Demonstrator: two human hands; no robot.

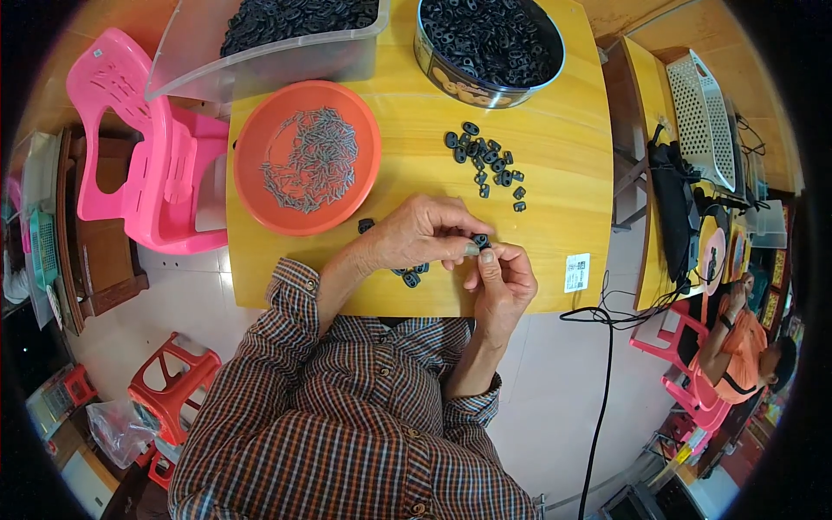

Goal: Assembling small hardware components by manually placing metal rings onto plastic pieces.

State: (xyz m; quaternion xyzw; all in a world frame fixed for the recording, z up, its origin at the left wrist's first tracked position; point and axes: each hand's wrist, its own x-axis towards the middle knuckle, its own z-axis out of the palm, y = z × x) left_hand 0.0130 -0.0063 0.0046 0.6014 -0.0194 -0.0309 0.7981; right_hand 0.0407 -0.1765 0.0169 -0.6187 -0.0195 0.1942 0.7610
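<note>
A small black cord lock [482,240] with holes in its face is pinched between the fingertips of both my hands, just above the table's near half. My left hand [420,232] reaches in from the left, closed on it with thumb and forefinger. From below, my right hand [501,279] grips the same piece, thumb up against it. Several more black cord locks [410,276] lie under and beside my left hand, partly hidden. Farther off, a loose group of black pieces [490,159] is scattered on the yellow table [407,130].
An orange plate [249,165] of short thin metal pieces, perhaps springs, stands left. Behind are a clear plastic bin [295,69] and round tin [459,87], both full of black pieces. A pink chair [165,165] adjoins the table; a black cable [601,390] hangs right. Another person [737,347] sits far right.
</note>
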